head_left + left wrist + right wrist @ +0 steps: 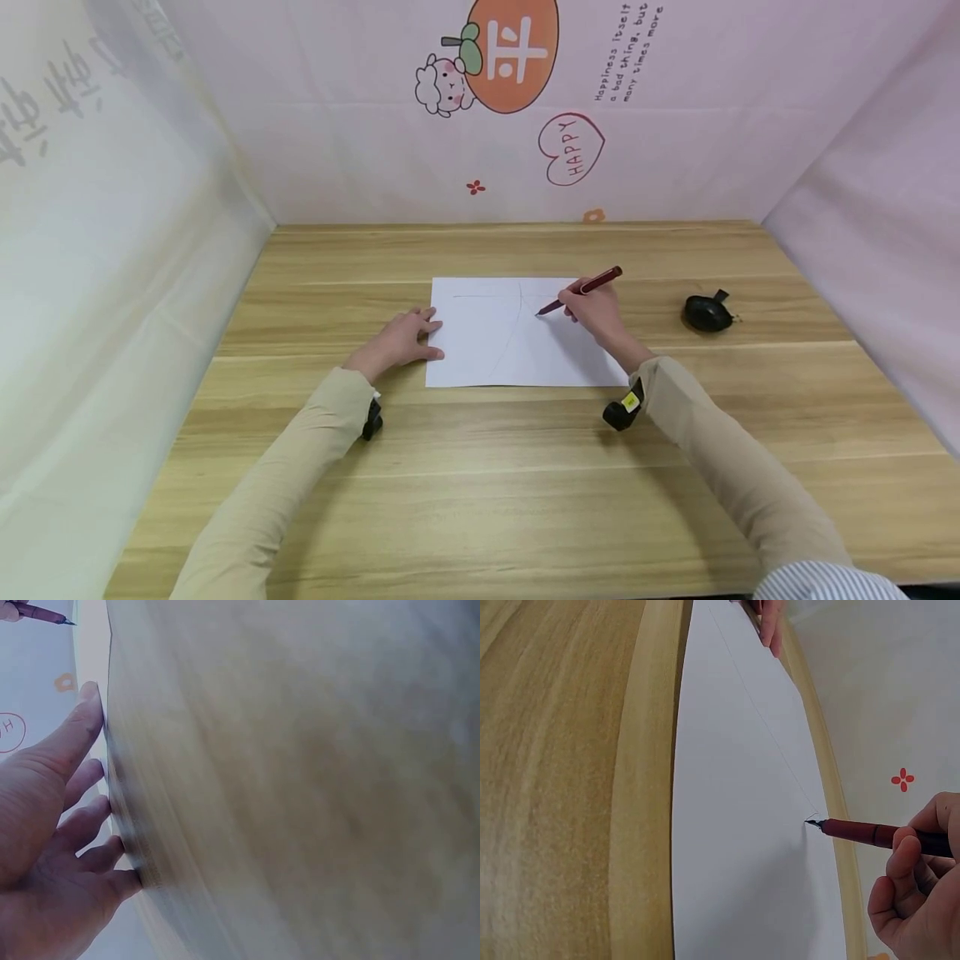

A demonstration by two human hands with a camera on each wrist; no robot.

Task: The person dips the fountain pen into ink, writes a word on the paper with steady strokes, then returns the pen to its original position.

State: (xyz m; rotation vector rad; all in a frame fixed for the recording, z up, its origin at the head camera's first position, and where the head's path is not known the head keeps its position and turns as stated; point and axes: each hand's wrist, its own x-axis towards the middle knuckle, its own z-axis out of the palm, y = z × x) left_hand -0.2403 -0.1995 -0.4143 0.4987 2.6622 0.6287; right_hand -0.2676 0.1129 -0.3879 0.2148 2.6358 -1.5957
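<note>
A white sheet of paper (472,350) lies on the wooden table, bearing thin drawn lines: one horizontal near the top and a long curved one down the middle. My right hand (594,310) pinches a dark red fountain pen (602,279) over the sheet's right half. In the right wrist view the pen's nib is right at the paper's surface, beside a thin line. My left hand (401,337) rests at the sheet's left edge, fingers spread and fingertips on the paper. The left wrist view shows its thumb and fingers (86,825) along the paper's edge.
A small black rounded object (707,313) with a short tab sits on the table (480,492) to the right of the paper. White printed cloth (352,158) stands along the table's back, left and right sides. Each wrist carries a small black camera (619,414).
</note>
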